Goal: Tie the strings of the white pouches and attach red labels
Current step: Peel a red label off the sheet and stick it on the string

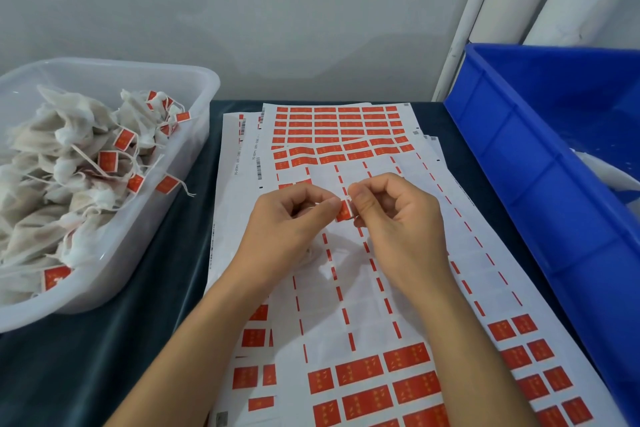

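My left hand (291, 218) and my right hand (391, 215) meet above the middle of the label sheets, fingers curled. Between their fingertips they pinch a small red label (344, 211) folded round a white string end. A white pouch (313, 255) lies partly hidden under my left hand on the sheets. Several sheets of red labels (367, 374) cover the dark cloth, many spots peeled bare in the middle. A clear plastic tub (145, 218) at the left holds a heap of white pouches with red labels (69, 177).
A large blue plastic crate (554, 163) stands along the right side, with something white inside it. The table wears a dark cloth (104, 340). A grey wall and white pipes (485, 10) rise behind.
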